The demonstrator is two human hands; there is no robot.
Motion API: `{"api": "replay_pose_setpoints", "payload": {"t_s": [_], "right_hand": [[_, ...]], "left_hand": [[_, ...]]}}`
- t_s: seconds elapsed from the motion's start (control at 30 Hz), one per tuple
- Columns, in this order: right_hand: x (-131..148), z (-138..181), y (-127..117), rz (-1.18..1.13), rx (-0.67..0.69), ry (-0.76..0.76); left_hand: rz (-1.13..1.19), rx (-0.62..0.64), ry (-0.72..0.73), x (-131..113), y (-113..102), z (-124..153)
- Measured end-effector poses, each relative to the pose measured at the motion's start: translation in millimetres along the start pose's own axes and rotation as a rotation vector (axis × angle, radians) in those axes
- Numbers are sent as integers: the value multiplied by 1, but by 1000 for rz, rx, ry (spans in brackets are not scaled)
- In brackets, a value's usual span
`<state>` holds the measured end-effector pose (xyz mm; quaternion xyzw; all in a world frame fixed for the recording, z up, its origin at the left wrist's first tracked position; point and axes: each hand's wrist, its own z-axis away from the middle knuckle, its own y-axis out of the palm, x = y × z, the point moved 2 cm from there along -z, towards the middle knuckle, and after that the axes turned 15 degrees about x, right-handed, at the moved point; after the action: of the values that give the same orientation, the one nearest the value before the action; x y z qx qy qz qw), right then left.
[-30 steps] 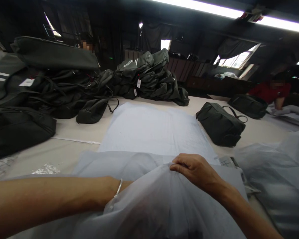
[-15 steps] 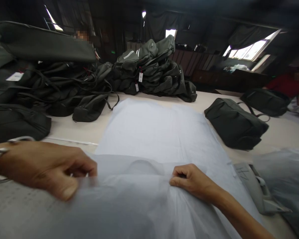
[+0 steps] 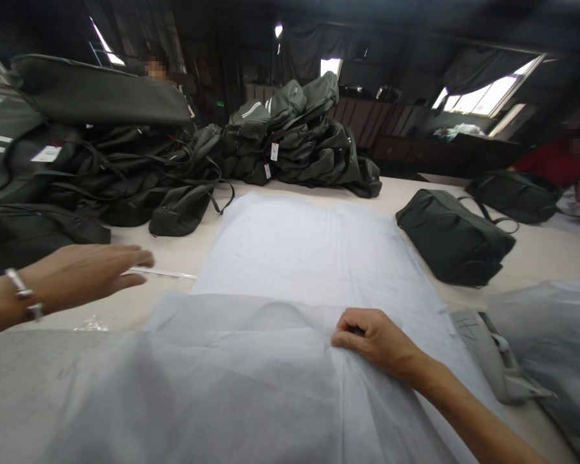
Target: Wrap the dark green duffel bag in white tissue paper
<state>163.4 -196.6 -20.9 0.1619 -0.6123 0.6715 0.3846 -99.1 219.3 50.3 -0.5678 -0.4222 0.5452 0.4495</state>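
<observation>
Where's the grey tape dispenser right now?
The grey tape dispenser is at lower right in the head view, between the pale sheeting and the frosted plastic.

Wearing a shiny silver-coloured bracelet (image 3: 17, 281), narrow and rounded, on the left wrist (image 3: 24, 300); bare along the right forearm (image 3: 457, 399).

Print on the white tags (image 3: 274, 152) at the far pile of dark bags (image 3: 314, 145) is way too tiny to read. The right hand (image 3: 374, 338) has its fingertips mostly tucked out of sight. Pale see-through sheeting (image 3: 251, 393) runs off the near edge, and the co-worker in red (image 3: 544, 158) gets chopped on the right.
</observation>
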Motion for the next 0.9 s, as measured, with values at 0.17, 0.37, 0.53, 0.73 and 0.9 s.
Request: {"api": "replay_pose_setpoints", "payload": {"t_s": [0.17,0.37,0.53,0.73,0.9], "right_hand": [[11,18,-7,267,-155,-197],[22,28,-9,377,-204,-227],[38,48,-11,404,-253,-310],[64,93,-14,550,-275,-382],[79,117,-11,641,-312,-405]], "left_hand": [[61,302,-44,-103,34,-139],[213,644,75,-158,114,-222],[308,851,176,-187,130,-207],[413,817,409,-224,117,-172],[277,733,489,-247,119,-145]]}}
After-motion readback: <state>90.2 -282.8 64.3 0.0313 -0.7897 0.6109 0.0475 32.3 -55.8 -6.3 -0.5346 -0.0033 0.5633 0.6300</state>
